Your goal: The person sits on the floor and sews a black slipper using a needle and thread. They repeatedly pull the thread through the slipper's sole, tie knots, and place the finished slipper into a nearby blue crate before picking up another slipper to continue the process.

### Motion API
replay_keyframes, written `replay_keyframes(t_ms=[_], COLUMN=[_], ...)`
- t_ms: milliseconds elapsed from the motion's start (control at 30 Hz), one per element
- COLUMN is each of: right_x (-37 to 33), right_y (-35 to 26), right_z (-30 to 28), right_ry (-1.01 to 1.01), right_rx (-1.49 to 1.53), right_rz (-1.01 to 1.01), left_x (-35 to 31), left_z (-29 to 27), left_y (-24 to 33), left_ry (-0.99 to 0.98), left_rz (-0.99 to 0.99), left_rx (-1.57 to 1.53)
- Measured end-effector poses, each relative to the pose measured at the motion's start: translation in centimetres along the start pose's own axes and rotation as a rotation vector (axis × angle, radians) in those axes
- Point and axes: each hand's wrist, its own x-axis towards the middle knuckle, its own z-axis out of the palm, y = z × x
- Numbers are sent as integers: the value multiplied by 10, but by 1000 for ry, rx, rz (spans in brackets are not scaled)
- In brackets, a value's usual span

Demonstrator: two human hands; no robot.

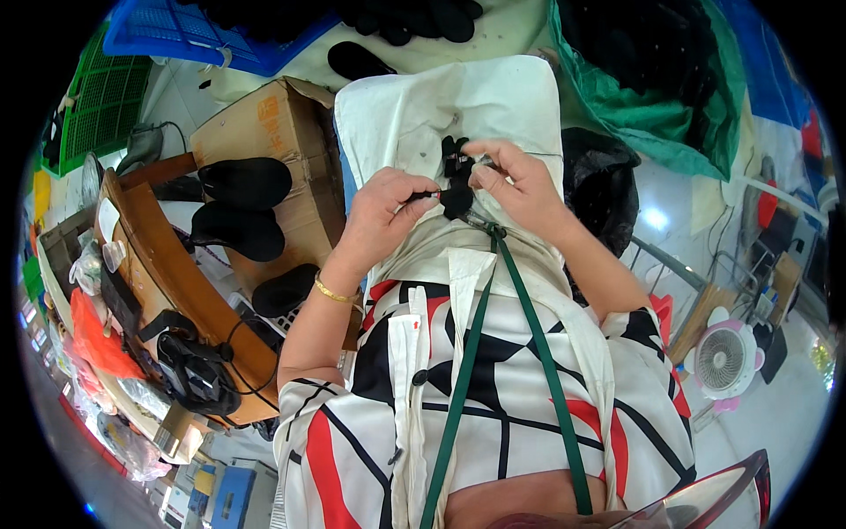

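Note:
A white cloth apron (520, 97) covers my lap, and both my hands are above it. My left hand (388, 207) is closed in a pinch on a small dark piece (426, 196) with a bit of red at its end. Close by on the right, my right hand (522, 187) has thumb and forefinger bent together; whatever is between them is too small to make out. Small black pieces (454, 159) and a black flap (456, 201) lie on the cloth between the hands. A green lanyard (476, 344) runs down to a metal clip (495, 232) just below them.
Black shoe-shaped pieces (245, 183) lie on a cardboard box (256, 123) at left, beside a wooden table (189, 282). A blue crate (176, 35) and a green sack of black items (714, 123) stand at the far side. A small white fan (724, 360) is at right.

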Motion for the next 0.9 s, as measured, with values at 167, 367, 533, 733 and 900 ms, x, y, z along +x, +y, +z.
replay_keyframes(t_ms=[167,367,533,733,900], right_x=[2,3,3,4,5], right_y=[-10,-25,-24,-27,-26], right_z=[-20,-29,-30,-34,-33], right_ry=[-341,-530,-557,-604,-646], right_rx=[27,-175,-158,-148,-167], right_rz=[159,68,30,81,98], left_x=[6,4,6,5,3], left_z=[-7,-8,-8,-8,-5], left_y=[17,25,31,33,31], left_ry=[24,-18,-33,-39,-38], left_rz=[216,301,311,306,304], left_rx=[124,144,161,160,128])
